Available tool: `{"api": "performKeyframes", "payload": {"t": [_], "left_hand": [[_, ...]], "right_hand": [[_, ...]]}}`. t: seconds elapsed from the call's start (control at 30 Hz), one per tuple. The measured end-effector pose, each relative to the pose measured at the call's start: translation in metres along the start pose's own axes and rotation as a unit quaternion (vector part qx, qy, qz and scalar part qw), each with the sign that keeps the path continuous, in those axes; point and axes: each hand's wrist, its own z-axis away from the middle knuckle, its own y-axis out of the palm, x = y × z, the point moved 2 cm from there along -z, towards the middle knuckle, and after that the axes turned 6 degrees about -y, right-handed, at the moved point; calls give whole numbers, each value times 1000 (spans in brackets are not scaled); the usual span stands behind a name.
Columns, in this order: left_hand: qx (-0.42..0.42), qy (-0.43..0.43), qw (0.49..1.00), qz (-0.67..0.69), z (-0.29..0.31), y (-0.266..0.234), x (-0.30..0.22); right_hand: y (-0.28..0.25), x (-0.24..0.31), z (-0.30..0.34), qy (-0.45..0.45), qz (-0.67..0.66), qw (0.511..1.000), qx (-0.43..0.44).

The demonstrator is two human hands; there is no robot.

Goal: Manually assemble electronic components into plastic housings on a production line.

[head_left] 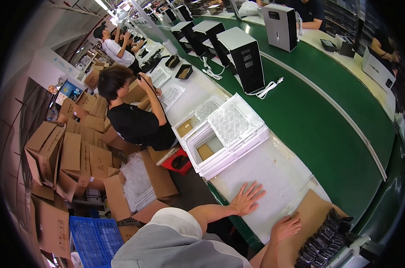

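Note:
My left hand (248, 199) lies palm down on the white worktop (274, 167), fingers spread, holding nothing. To its right, my right hand (286, 227) rests by the edge of a brown cardboard sheet (310, 206). Its fingers are loosely bent, and no object shows in them. Several small black-wrapped packs (323, 241) lie in a row on the cardboard, right of that hand. Beyond my left hand stands a stack of white plastic frames (220, 161) with an open middle. A white panel with a patterned grille (229, 123) sits on the frames.
A green conveyor (310, 107) runs alongside, carrying black-and-white appliances (243, 58) with white cords. A co-worker in black (133, 120) stands at the bench further left. Open cardboard boxes (142, 183), a red stool (179, 161) and blue crates (95, 236) fill the left floor.

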Motion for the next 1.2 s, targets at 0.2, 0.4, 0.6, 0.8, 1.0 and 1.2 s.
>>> {"api": "performKeyframes", "payload": {"t": [0.2, 0.4, 0.6, 0.8, 1.0, 1.2], "left_hand": [[28, -7, 1000, -5, 1, -6, -2], [30, -7, 1000, 1, 1, -7, -2], [36, -10, 999, -3, 0, -5, -2], [36, -7, 999, -2, 0, -4, -1], [39, -4, 999, -7, 1, 0, 0], [-1, 1, 1000, 8, 2, 1, 2]], "right_hand": [[0, 0, 1, 7, 5, 1000, 3], [-1, 1, 1, 9, 3, 1000, 3], [-2, 2, 1, 20, 4, 1000, 7], [-3, 2, 0, 13, -4, 1000, 6], [-5, 3, 1, 22, -6, 1000, 9], [-5, 3, -1, 10, -9, 1000, 1]]}}
